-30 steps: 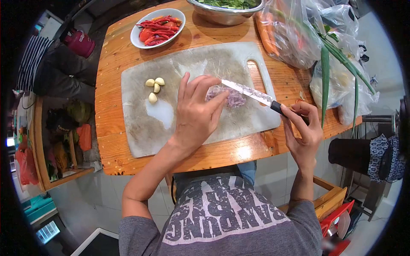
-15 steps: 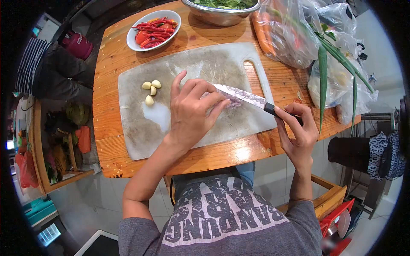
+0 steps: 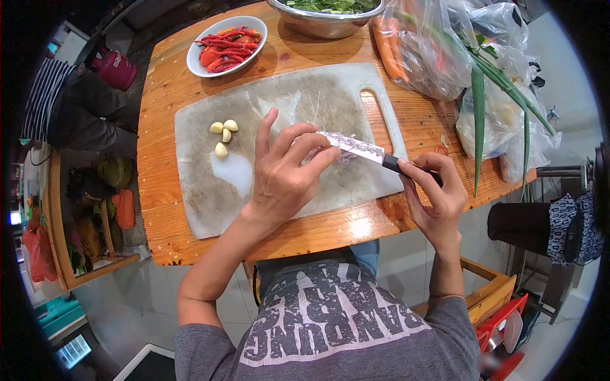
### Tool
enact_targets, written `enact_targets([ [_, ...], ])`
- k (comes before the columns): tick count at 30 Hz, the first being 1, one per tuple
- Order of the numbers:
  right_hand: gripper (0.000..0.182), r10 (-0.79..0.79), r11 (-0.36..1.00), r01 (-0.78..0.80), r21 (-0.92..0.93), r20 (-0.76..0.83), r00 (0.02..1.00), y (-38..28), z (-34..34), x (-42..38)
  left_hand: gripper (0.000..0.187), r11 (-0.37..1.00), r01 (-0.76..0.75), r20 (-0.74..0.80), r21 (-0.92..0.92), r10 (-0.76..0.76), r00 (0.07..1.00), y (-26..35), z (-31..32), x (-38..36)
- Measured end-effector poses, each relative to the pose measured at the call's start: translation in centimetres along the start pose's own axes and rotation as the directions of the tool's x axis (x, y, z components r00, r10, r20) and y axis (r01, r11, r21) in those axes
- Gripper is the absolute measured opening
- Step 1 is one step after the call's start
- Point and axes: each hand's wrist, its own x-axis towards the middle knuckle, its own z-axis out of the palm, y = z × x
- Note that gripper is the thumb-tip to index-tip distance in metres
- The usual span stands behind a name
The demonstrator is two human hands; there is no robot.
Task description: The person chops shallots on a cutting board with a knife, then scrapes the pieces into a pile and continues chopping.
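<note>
My right hand [image 3: 437, 193] is wrapped round the black handle of a knife [image 3: 363, 149], whose blade points left over the cutting board [image 3: 222, 190]. Bits of chopped purple shallot [image 3: 346, 145] cling to the blade. The fingers of my left hand [image 3: 289, 168] are bent at the blade's tip, the index finger raised; whether they pinch anything is hidden. Several peeled garlic cloves [image 3: 221, 150] lie on the board's left part.
Behind the board stand a white bowl of red chillies and tomatoes [image 3: 192, 56] and a metal bowl of cut greens [image 3: 330, 26]. Plastic bags [image 3: 438, 70] with carrots [image 3: 389, 47] and long green leaves [image 3: 479, 127] lie at the table's right. Someone's dark-clothed legs [image 3: 86, 108] are at the left.
The knife has slid left with my right hand, its tip now further behind my left fingers. My left hand has turned slightly, with its fingers a little more spread.
</note>
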Motion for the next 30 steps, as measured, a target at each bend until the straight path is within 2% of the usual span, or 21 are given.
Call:
enact_targets([
  [11,0.038,-0.043,0.999,0.043,-0.007,-0.010,0.999,-0.1,0.4,0.2,0.036,0.999,0.053,0.050,0.003,-0.054,0.997,-0.6,-0.3,0.1],
  [17,0.037,-0.056,0.998,0.056,-0.007,-0.015,0.998,0.1,0.5,0.2,0.047,0.999,-0.041,0.083,-0.005,0.042,0.996,1.0,-0.1,-0.1],
  [20,0.038,-0.049,0.999,0.049,-0.003,-0.007,0.999,-0.1,0.5,0.2,0.050,0.994,-0.090,0.113,0.058,0.084,0.990,0.7,0.0,-0.3],
  [26,0.039,-0.086,0.996,0.086,-0.029,-0.017,0.996,0.0,0.9,-0.2,0.047,0.994,-0.055,0.136,0.091,0.042,0.990,-0.6,-0.2,-0.6],
  [30,0.042,-0.083,0.995,0.083,-0.051,0.001,0.997,0.1,0.9,-0.3,0.052,0.996,-0.056,0.167,0.062,0.045,0.985,-0.2,-0.5,-0.4],
])
